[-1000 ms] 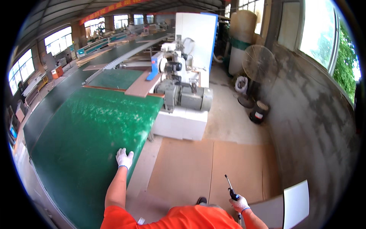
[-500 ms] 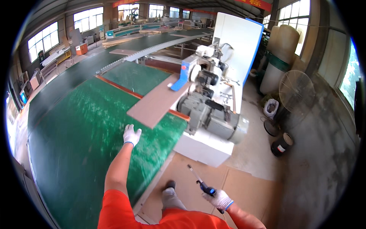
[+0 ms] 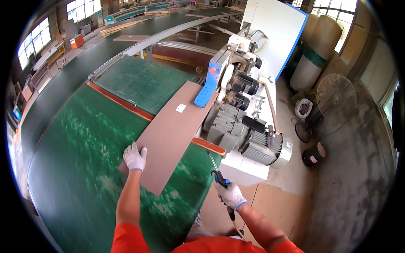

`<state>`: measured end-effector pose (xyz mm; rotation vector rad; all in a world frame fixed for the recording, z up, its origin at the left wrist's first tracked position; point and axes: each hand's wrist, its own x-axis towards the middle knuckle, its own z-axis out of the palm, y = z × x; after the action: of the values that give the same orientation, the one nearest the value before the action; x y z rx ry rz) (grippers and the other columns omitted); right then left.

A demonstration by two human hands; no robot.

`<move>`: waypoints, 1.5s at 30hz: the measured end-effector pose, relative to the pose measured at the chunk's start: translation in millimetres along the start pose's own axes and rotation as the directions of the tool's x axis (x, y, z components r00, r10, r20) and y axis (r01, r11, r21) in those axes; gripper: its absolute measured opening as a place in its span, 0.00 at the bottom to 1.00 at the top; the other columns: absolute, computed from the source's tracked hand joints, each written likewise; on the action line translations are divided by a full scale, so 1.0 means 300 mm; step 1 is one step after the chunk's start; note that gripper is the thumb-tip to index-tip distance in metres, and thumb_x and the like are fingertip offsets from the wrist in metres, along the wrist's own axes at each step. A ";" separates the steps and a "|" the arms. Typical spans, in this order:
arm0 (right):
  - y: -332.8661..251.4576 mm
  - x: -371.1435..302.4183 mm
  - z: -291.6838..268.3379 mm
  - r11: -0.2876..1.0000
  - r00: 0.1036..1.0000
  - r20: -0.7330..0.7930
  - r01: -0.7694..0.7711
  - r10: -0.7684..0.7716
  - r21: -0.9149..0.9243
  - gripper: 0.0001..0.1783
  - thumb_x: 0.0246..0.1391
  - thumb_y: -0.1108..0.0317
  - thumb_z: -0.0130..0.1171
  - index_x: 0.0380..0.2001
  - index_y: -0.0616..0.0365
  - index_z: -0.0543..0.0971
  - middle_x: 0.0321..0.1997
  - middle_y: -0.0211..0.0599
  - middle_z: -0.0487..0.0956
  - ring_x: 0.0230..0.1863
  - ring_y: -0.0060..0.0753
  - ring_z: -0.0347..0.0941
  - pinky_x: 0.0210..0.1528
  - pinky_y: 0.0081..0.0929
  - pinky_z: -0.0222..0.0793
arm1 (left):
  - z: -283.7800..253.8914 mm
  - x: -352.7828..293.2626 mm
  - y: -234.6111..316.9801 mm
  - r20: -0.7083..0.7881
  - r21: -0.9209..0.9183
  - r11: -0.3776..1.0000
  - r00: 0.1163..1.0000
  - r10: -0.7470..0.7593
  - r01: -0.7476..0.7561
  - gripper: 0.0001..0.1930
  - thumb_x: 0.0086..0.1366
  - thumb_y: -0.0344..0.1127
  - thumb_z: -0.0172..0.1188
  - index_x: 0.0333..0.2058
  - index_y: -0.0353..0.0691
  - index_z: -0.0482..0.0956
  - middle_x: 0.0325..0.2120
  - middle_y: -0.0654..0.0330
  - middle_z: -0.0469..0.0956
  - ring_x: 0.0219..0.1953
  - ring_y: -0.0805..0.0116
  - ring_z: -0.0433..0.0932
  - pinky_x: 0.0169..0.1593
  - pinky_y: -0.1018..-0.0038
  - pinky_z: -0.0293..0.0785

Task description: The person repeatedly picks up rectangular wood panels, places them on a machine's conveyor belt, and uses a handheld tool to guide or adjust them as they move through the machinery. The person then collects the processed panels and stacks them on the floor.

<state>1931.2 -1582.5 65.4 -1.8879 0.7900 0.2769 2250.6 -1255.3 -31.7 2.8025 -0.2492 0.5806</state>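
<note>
A long brown board (image 3: 168,133) with a small white label lies slantwise over the green table (image 3: 80,168). Its far end is beside the blue guard (image 3: 205,96) of the machine. My left hand (image 3: 135,158), in a white glove, rests on the board's near left edge with the fingers spread and the thumb apart. In my right hand (image 3: 231,195), also gloved, is an air blow gun (image 3: 220,180) with a thin metal nozzle. The nozzle points up and away, close to the table's right edge, and a hose runs down from the grip.
Grey motors (image 3: 261,145) stand on the white machine base to the right. An orange-brown strip (image 3: 122,101) crosses the table. A curved dark conveyor (image 3: 63,80) runs behind. A standing fan (image 3: 336,95) and a black drum (image 3: 314,155) are by the right wall.
The board has come nearer, out over the green table. My left hand, previously short of it, now touches its edge. My right hand has risen with the blow gun toward the table edge.
</note>
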 end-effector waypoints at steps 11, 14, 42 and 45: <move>0.278 -0.051 0.009 0.703 0.954 0.294 -0.250 0.061 0.666 0.15 0.65 0.57 0.69 0.46 0.55 0.86 0.42 0.29 0.86 0.41 0.24 0.80 0.46 0.27 0.77 | -0.489 -0.835 0.437 0.396 -0.378 0.924 0.893 0.212 -0.052 0.42 0.59 0.52 0.70 0.63 0.28 0.69 0.54 0.37 0.75 0.55 0.35 0.74 0.59 0.44 0.71; 0.412 -0.097 -0.164 0.860 0.986 0.034 -0.157 0.161 0.485 0.21 0.53 0.52 0.77 0.40 0.58 0.89 0.33 0.30 0.84 0.30 0.24 0.77 0.35 0.28 0.74 | -0.447 -0.959 0.578 0.627 -0.535 0.797 0.764 0.153 0.280 0.41 0.64 0.52 0.68 0.65 0.26 0.66 0.53 0.40 0.77 0.57 0.41 0.76 0.61 0.51 0.73; 1.573 -2.256 0.135 0.247 -0.258 -0.054 0.815 0.965 0.525 0.14 0.52 0.62 0.78 0.35 0.60 0.87 0.32 0.29 0.81 0.29 0.22 0.74 0.30 0.30 0.73 | -0.930 -2.767 1.977 0.379 -0.825 0.562 -0.793 0.477 -0.056 0.16 0.72 0.41 0.65 0.41 0.30 0.84 0.33 0.59 0.84 0.36 0.72 0.80 0.41 0.70 0.78; 1.748 -2.302 0.147 0.261 -0.286 -0.005 0.865 0.958 0.428 0.15 0.52 0.62 0.79 0.35 0.61 0.87 0.33 0.29 0.81 0.30 0.23 0.74 0.31 0.29 0.72 | -0.872 -2.927 2.085 0.292 -0.880 0.460 -0.895 0.337 -0.114 0.16 0.72 0.42 0.64 0.42 0.31 0.83 0.34 0.59 0.84 0.34 0.69 0.81 0.43 0.66 0.81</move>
<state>1082.4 -1404.8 20.6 0.4393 1.7684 -1.9104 1223.1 -1673.6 -20.3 1.0712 -2.1223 -2.2900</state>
